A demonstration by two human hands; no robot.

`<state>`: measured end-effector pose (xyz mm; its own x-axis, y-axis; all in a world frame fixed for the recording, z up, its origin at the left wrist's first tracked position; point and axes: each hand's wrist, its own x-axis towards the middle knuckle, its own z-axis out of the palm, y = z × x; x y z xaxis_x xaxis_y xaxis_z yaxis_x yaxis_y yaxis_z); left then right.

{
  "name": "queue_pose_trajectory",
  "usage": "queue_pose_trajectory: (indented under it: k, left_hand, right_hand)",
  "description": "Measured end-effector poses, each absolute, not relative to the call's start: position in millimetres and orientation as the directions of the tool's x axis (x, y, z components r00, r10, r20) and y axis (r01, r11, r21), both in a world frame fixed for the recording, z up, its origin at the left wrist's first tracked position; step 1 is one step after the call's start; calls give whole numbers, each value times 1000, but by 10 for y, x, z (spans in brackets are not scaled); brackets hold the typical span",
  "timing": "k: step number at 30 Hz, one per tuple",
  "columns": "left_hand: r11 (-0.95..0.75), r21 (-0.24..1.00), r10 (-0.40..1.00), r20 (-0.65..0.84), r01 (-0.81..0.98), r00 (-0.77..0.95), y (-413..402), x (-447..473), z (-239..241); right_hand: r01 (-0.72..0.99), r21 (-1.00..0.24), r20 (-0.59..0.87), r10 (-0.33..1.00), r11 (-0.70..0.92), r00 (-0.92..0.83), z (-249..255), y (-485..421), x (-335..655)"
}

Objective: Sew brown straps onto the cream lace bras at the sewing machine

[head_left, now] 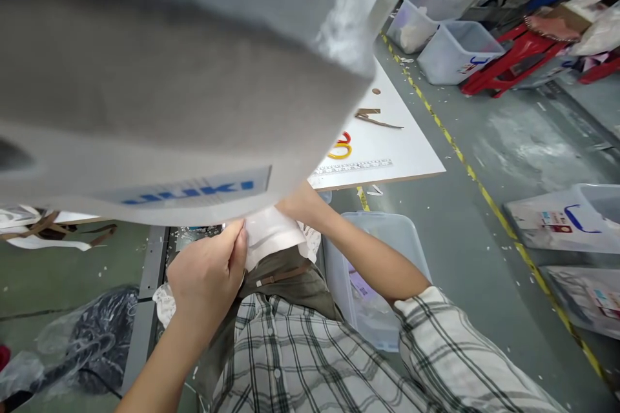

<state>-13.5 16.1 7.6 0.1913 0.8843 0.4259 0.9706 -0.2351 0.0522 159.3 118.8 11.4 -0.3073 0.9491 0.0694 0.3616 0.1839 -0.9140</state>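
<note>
My left hand (210, 264) is closed, thumb and fingers pinched on the edge of a piece of white fabric (271, 237). The fabric hangs over my lap, and its far part is hidden under the large white sewing machine head (184, 142). My right hand (296, 202) is at the fabric's right side, its fingers hidden behind the machine, so their grip cannot be seen. White lace (310, 240) shows beside the fabric, below my right wrist. More lace (165, 304) hangs to the left of my left hand.
On the white tabletop (411, 148) lie scissors (340, 150), a clear ruler (353, 167) and brown strips (378, 120). A plastic bin (387, 232) stands under my right arm. Brown and white strips (58, 230) lie at left. More bins (460, 51) and a red stool (518, 55) stand beyond.
</note>
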Motion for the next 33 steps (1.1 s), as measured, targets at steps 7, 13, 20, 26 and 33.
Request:
queue_pose_trajectory:
  k: [7, 13, 20, 26, 33]
  left_hand:
    - [-242, 66, 892, 408, 968, 195, 171, -140, 102]
    - [-204, 82, 912, 378, 975, 159, 175, -146, 80]
    - [-235, 49, 903, 380, 971, 199, 166, -172, 73]
    - [-297, 13, 856, 448, 955, 260, 142, -184, 40]
    - [-323, 12, 836, 471, 946, 280, 126, -185, 52]
  right_hand:
    - [339, -924, 66, 949, 174, -308, 88, 1198, 1595]
    - [322, -931, 63, 946, 170, -318, 60, 1203, 1609]
    - [338, -916, 112, 948, 214, -297, -52, 1219, 1611]
    - [335, -919, 122, 957, 210, -264, -131, 1215, 1611]
    - [352, -909, 137, 958, 223, -254, -87, 1190, 1627]
